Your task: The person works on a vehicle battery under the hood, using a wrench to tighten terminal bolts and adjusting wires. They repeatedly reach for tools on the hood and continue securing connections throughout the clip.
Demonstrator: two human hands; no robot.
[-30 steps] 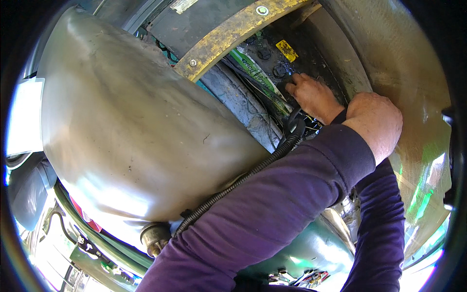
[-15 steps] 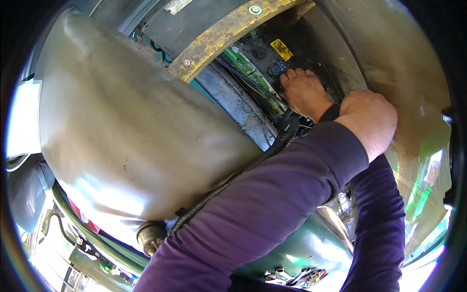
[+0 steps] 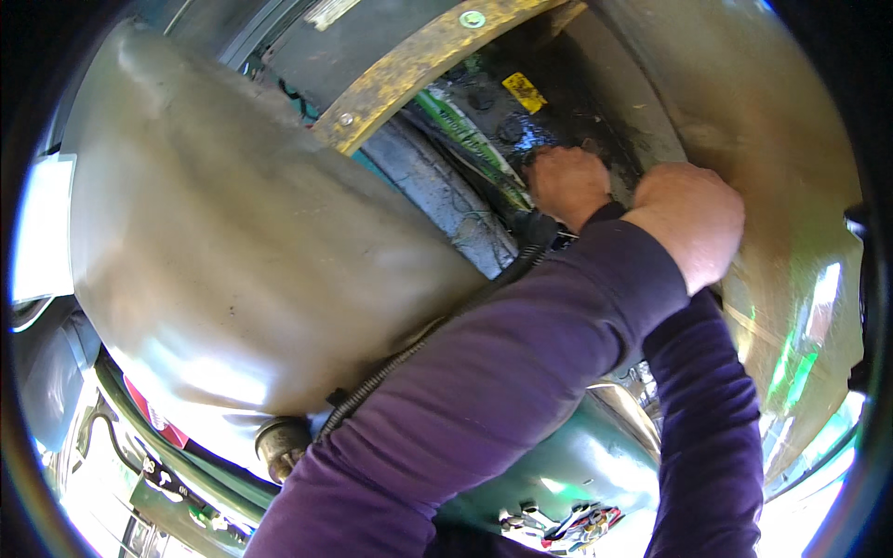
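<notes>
My arms cross, the left forearm over the right. My right hand (image 3: 569,183) is bent down against the top of a dark, grimy battery (image 3: 484,98) in an opening between body panels. Its fingers are curled, and the tips are hidden. Beside it, to the right, my left hand (image 3: 693,214) is balled at the edge of the brown panel (image 3: 791,186), its fingers out of sight behind the back of the hand. A yellow label (image 3: 525,93) and a green-and-white strip (image 3: 470,135) show on the battery. A black connector (image 3: 535,226) lies just below my right hand.
A worn yellow metal strap (image 3: 400,79) arches over the opening. A large brown curved panel (image 3: 251,242) fills the left. Black corrugated conduit (image 3: 381,381) runs under my left forearm to a round fitting (image 3: 282,446). Several metal tools (image 3: 563,523) lie on the green surface below.
My right hand has drawn slightly toward me, away from the yellow label, and its fingers have curled in more. My left hand stays near the panel edge. The whole view has shifted a little.
</notes>
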